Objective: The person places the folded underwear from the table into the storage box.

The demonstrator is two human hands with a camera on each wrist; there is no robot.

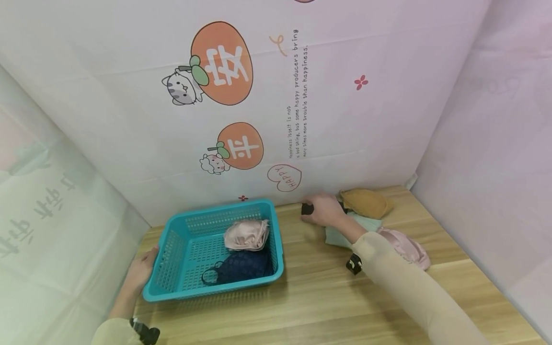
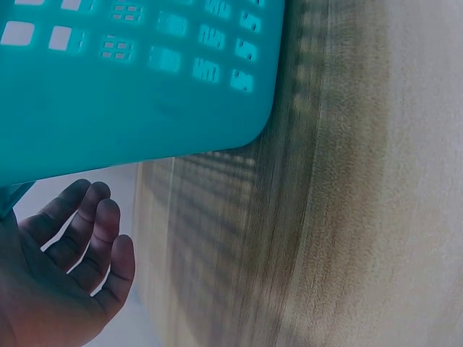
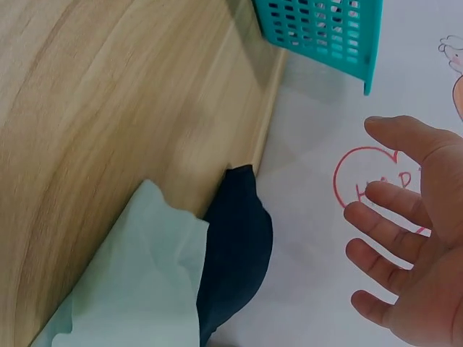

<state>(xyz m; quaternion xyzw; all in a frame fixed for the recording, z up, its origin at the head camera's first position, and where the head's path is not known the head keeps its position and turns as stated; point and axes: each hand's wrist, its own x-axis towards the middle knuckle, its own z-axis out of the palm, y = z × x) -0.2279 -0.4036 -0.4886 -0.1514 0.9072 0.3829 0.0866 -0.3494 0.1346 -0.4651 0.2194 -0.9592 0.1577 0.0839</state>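
Note:
In the head view, my left hand is at the left rim of a teal plastic basket. The left wrist view shows the fingers loosely bent outside the basket wall; the thumb is hidden. My right hand is above a dark bra at the table's back edge. From the right wrist, the hand appears spread, with nothing between its fingers, apart from the dark bra. Inside the basket lie a pale pink satin bra and a navy bra.
Right of the basket, a mint-green cloth piece, a mustard bra and a pink satin bra lie on the wooden table. Printed white sheets stand close behind and on both sides.

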